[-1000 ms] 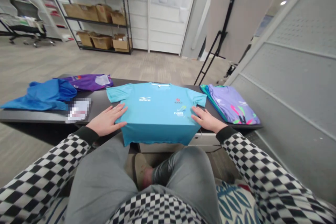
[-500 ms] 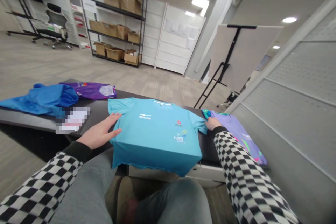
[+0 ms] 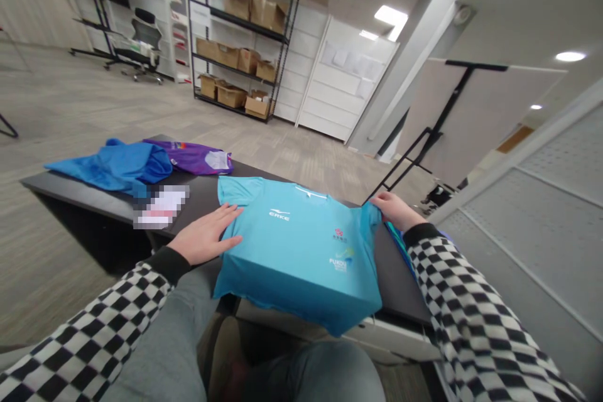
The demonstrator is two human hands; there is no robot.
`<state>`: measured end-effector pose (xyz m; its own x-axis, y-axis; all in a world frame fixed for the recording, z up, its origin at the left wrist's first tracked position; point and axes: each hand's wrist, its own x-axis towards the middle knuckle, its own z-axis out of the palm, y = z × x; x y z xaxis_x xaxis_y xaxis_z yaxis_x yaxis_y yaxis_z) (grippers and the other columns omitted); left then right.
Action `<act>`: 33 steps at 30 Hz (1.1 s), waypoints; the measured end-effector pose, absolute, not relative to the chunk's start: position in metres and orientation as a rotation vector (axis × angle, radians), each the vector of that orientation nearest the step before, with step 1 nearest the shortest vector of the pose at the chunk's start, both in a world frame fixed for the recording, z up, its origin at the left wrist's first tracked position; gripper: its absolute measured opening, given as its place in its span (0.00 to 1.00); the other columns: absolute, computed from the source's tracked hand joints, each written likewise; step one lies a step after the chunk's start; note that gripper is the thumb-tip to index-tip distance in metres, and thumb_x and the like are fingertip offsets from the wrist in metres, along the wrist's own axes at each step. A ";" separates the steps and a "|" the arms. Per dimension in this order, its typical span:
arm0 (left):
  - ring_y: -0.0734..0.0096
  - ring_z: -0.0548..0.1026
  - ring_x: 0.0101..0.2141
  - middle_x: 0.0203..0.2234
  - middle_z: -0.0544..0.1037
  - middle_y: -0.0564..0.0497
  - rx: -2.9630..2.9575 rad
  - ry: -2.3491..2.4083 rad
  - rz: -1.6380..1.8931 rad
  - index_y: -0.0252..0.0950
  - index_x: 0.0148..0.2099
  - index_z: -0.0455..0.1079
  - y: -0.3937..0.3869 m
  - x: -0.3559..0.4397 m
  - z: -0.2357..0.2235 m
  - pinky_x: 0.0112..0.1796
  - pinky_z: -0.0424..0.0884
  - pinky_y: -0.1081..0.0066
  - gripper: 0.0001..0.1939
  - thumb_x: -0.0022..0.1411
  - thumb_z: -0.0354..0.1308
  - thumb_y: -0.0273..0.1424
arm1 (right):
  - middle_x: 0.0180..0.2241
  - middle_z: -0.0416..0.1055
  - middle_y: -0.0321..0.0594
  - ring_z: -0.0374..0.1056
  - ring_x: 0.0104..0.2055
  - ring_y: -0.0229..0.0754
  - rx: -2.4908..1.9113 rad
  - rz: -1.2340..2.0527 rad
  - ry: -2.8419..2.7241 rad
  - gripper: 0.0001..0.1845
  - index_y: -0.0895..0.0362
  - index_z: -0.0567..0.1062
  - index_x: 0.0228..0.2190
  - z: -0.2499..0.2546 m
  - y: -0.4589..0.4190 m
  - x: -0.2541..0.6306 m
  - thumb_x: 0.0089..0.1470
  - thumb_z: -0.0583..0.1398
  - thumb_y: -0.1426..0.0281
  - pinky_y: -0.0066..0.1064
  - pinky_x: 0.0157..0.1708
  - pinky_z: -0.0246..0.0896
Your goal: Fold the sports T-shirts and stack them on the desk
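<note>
A light blue T-shirt point(image 3: 301, 248) with white lettering lies face up on a dark table point(image 3: 198, 198), its hem hanging over the near edge. My left hand point(image 3: 205, 237) lies flat on the shirt's left side, fingers spread and open. My right hand point(image 3: 394, 210) is closed on the shirt's right sleeve, which is lifted and folded inward over the chest. Both arms wear black-and-white checked sleeves.
A crumpled blue garment point(image 3: 113, 164) and a purple shirt point(image 3: 195, 157) lie at the table's left end, beside a blurred white item point(image 3: 160, 207). A black shelf rack with cardboard boxes point(image 3: 240, 44) stands behind. A grey partition point(image 3: 541, 226) runs along the right.
My right hand moved from the shirt's lower right side up to the right sleeve, took hold of it and lifted it inward. The left hand stayed flat. The view tilted up and right.
</note>
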<state>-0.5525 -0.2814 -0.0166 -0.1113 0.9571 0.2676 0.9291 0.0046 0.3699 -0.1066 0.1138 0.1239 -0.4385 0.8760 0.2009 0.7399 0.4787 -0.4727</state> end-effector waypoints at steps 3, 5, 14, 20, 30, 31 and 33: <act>0.46 0.56 0.80 0.80 0.60 0.46 2.070 2.186 0.724 0.41 0.84 0.60 -0.281 -0.551 -0.016 0.78 0.56 0.50 0.47 0.75 0.53 0.63 | 0.18 0.67 0.32 0.66 0.18 0.39 -1.339 0.681 -2.269 0.09 0.51 0.71 0.35 0.136 0.098 -0.173 0.70 0.63 0.66 0.28 0.17 0.61; 0.46 0.56 0.80 0.80 0.62 0.44 2.079 2.194 0.714 0.39 0.83 0.61 -0.281 -0.549 -0.015 0.78 0.57 0.49 0.47 0.75 0.54 0.62 | 0.17 0.64 0.28 0.62 0.16 0.36 -1.301 0.823 -2.263 0.09 0.52 0.71 0.35 0.139 0.085 -0.222 0.68 0.65 0.68 0.25 0.17 0.59; 0.43 0.56 0.80 0.79 0.63 0.38 2.129 2.217 0.606 0.35 0.83 0.62 -0.282 -0.543 -0.009 0.77 0.57 0.46 0.46 0.76 0.55 0.59 | 0.13 0.68 0.30 0.62 0.15 0.35 -1.213 1.137 -2.426 0.08 0.56 0.77 0.32 0.080 0.012 -0.408 0.62 0.70 0.73 0.24 0.17 0.56; 0.43 0.56 0.80 0.79 0.63 0.40 2.121 2.218 0.613 0.37 0.83 0.61 -0.281 -0.542 -0.011 0.77 0.58 0.46 0.45 0.76 0.56 0.58 | 0.22 0.76 0.35 0.68 0.19 0.38 -1.176 1.235 -2.379 0.09 0.53 0.76 0.36 0.030 -0.022 -0.444 0.69 0.68 0.65 0.26 0.18 0.59; 0.41 0.59 0.79 0.79 0.63 0.40 2.167 2.142 0.709 0.37 0.83 0.60 -0.280 -0.547 -0.022 0.76 0.58 0.45 0.46 0.76 0.56 0.60 | 0.41 0.84 0.45 0.80 0.32 0.41 -1.149 0.944 -2.152 0.13 0.57 0.76 0.54 0.054 0.055 -0.301 0.72 0.56 0.70 0.30 0.31 0.76; 0.41 0.60 0.79 0.79 0.63 0.40 2.173 2.143 0.712 0.37 0.83 0.61 -0.279 -0.548 -0.023 0.76 0.58 0.45 0.46 0.76 0.56 0.60 | 0.41 0.85 0.46 0.81 0.36 0.43 -1.164 0.879 -2.153 0.14 0.57 0.78 0.53 0.052 0.062 -0.281 0.70 0.57 0.71 0.34 0.38 0.79; 0.41 0.60 0.79 0.79 0.63 0.40 2.173 2.157 0.696 0.37 0.83 0.61 -0.278 -0.552 -0.023 0.76 0.58 0.45 0.46 0.76 0.56 0.60 | 0.46 0.86 0.48 0.83 0.49 0.49 -1.150 0.772 -2.188 0.15 0.56 0.82 0.51 0.046 0.073 -0.250 0.67 0.61 0.72 0.43 0.56 0.79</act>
